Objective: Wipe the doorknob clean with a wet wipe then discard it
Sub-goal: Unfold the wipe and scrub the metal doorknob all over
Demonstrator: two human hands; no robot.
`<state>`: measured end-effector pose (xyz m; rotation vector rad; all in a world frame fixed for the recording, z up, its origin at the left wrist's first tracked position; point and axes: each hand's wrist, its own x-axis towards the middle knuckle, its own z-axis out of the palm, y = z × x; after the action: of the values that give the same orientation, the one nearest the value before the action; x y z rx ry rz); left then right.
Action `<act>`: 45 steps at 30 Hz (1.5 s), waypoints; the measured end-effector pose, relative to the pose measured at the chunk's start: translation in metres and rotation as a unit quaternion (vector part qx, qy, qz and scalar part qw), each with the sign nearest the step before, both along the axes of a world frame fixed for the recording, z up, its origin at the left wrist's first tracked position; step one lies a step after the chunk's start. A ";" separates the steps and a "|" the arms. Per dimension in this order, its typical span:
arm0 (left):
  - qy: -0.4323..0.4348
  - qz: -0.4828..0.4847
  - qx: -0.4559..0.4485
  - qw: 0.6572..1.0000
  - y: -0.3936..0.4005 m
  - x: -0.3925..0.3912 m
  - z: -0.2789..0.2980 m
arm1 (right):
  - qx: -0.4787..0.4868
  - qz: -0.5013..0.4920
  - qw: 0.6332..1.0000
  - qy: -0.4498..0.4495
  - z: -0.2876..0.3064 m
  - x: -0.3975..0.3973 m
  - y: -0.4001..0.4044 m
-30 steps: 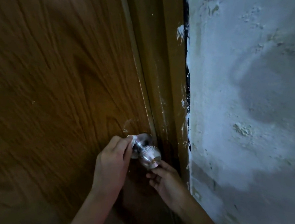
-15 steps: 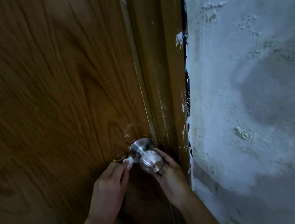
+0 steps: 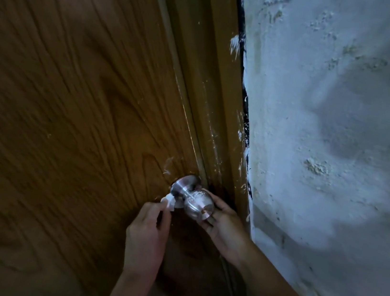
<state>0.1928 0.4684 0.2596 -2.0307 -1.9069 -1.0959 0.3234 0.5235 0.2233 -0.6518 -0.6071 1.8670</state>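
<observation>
A silver round doorknob [image 3: 195,202] sticks out of the brown wooden door [image 3: 69,105] near its right edge. My left hand [image 3: 147,236] is below and left of the knob, fingers pinched on a small white wet wipe [image 3: 168,200] that presses against the lower left of the knob's base plate. My right hand [image 3: 224,224] cups the knob's round head from the right and below, fingers wrapped around it.
The door frame [image 3: 218,116], streaked with white paint, runs right of the door. A rough white plaster wall [image 3: 327,141] fills the right side. The lighting is dim.
My left hand moved with the wipe from the upper left of the knob's base to its lower left. My right hand rose from under the knob and closed around its head.
</observation>
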 end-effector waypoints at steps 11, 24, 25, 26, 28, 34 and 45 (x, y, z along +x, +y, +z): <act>-0.066 0.030 -0.085 0.994 0.007 0.013 -0.022 | -0.011 0.036 0.999 -0.005 -0.008 -0.016 -0.023; 0.247 0.014 0.165 0.955 0.002 -0.013 0.002 | -0.136 -0.123 0.980 0.075 -0.008 -0.016 0.009; 0.291 0.039 0.186 0.938 0.004 -0.017 0.003 | -0.139 -0.120 0.979 0.087 -0.006 -0.018 0.010; 0.329 0.058 0.203 0.920 0.007 -0.021 0.004 | -0.137 -0.118 0.979 0.094 -0.003 -0.019 0.012; 0.390 0.090 0.208 0.893 0.011 -0.027 0.005 | -0.129 -0.117 0.980 0.091 0.000 -0.020 0.015; 0.445 0.126 0.192 0.865 0.023 -0.036 0.002 | -0.110 -0.091 0.988 0.064 0.002 -0.019 0.021; 0.451 0.124 0.198 0.861 0.030 -0.037 -0.002 | -0.207 -0.047 0.975 0.061 -0.011 -0.018 0.027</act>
<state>0.1561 0.4982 0.2576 -1.5609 -1.2555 -0.2998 0.3050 0.5505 0.2123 -0.8116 -0.1015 1.9416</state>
